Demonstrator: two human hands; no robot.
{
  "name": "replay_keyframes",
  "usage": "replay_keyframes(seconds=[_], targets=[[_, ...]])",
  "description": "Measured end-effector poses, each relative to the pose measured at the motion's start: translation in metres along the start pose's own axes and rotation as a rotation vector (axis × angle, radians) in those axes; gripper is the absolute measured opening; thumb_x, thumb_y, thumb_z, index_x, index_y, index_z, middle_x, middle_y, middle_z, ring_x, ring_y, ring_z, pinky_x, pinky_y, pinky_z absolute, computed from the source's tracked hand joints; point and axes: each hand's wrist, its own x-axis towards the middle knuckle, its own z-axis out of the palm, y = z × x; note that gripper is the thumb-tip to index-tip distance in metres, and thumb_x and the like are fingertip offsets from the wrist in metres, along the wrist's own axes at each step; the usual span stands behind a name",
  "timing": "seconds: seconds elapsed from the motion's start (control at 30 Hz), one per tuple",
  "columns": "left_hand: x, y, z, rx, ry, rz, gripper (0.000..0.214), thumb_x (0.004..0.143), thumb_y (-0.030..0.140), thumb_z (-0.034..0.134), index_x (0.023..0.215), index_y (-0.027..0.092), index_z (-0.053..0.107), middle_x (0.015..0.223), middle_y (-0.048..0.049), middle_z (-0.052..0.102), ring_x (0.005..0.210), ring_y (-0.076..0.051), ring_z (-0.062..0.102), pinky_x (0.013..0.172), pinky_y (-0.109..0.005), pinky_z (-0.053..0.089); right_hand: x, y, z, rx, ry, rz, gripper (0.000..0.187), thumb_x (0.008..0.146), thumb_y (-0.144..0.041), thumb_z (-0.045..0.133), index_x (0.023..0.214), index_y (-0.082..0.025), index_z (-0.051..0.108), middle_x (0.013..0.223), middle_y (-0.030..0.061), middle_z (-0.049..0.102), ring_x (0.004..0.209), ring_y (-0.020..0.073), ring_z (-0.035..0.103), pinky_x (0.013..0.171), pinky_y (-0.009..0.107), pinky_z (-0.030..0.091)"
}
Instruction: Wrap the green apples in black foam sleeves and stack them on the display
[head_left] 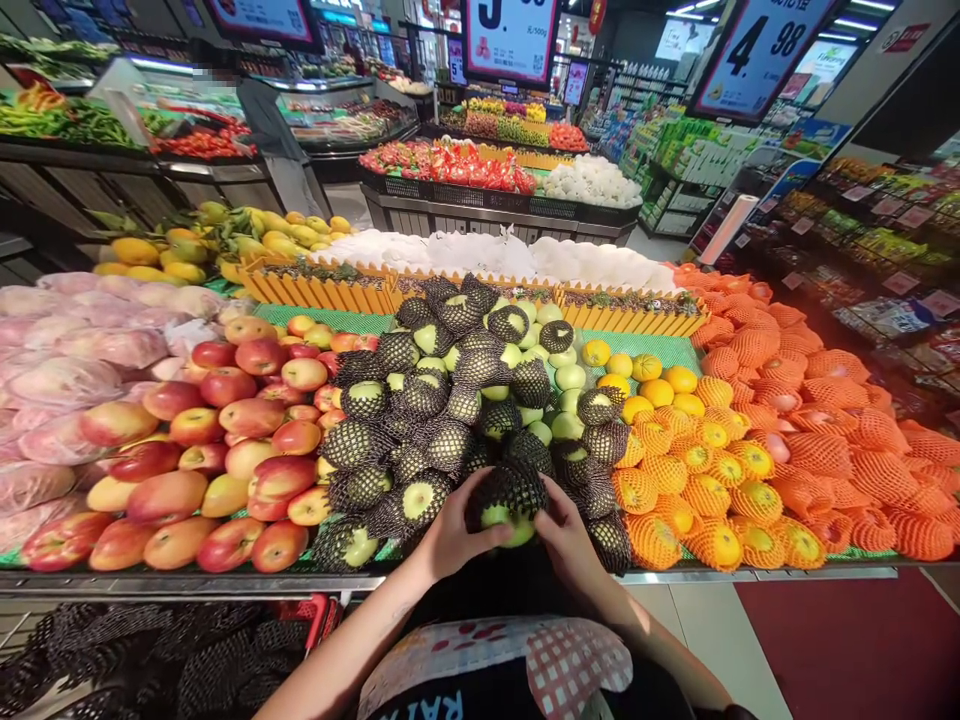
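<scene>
Between my two hands, close to my body, is a green apple (517, 533) partly covered by a black foam net sleeve (514, 490). My left hand (456, 532) grips its left side, the thumb lying across the front near the bare green bottom. On the opposite side my right hand (564, 530) holds it, fingers curled around the net. Just beyond my hands rises a heap of green apples (424, 498), many in black nets. Bare green apples (570, 377) sit further back in the heap.
Red apples (169, 495) lie to the left, beside bagged pink fruit (71, 370). Oranges (725, 543) and orange-netted fruit (862, 450) are on the right. A metal edge (757, 574) borders the display. Lower left, a cart holds loose black nets (150, 655). A person (274, 130) stands in the background.
</scene>
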Motion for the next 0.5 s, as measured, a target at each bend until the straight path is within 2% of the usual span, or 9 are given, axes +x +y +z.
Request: replay_keyframes(seconds=[0.1, 0.2, 0.37, 0.5], targets=[[-0.002, 0.004, 0.001, 0.123, -0.024, 0.021, 0.077, 0.065, 0.039, 0.086, 0.132, 0.02, 0.055, 0.129, -0.0094, 0.068, 0.122, -0.032, 0.06, 0.11, -0.045, 0.043, 0.006, -0.006, 0.002, 0.009, 0.0, -0.002, 0.036, 0.072, -0.052, 0.084, 0.099, -0.029, 0.079, 0.12, 0.0035, 0.074, 0.123, 0.0281, 0.057, 0.114, 0.046, 0.036], [-0.004, 0.004, 0.002, 0.141, -0.073, 0.051, 0.073, 0.064, 0.037, 0.085, 0.128, 0.02, 0.055, 0.127, -0.0083, 0.068, 0.12, -0.031, 0.061, 0.109, -0.043, 0.045, 0.01, -0.013, 0.003, -0.027, 0.035, -0.02, 0.024, 0.069, -0.043, 0.088, 0.085, -0.026, 0.081, 0.119, 0.0021, 0.073, 0.12, 0.0256, 0.057, 0.109, 0.039, 0.038], [-0.005, -0.006, -0.003, 0.152, -0.115, 0.075, 0.076, 0.063, 0.037, 0.084, 0.13, 0.019, 0.052, 0.125, -0.0094, 0.068, 0.119, -0.031, 0.061, 0.107, -0.043, 0.046, 0.011, -0.013, 0.002, 0.158, 0.029, 0.193, 0.023, 0.066, -0.04, 0.09, 0.079, -0.025, 0.078, 0.087, -0.0007, 0.076, 0.087, 0.0204, 0.065, 0.088, 0.034, 0.05], [-0.002, -0.011, -0.01, 0.114, -0.069, 0.069, 0.078, 0.061, 0.04, 0.084, 0.13, 0.019, 0.054, 0.128, -0.0112, 0.067, 0.122, -0.033, 0.059, 0.109, -0.044, 0.044, 0.012, -0.013, 0.0, 0.17, -0.056, 0.323, 0.027, 0.071, -0.044, 0.087, 0.084, -0.022, 0.076, 0.081, 0.0013, 0.074, 0.08, 0.022, 0.066, 0.081, 0.037, 0.054]])
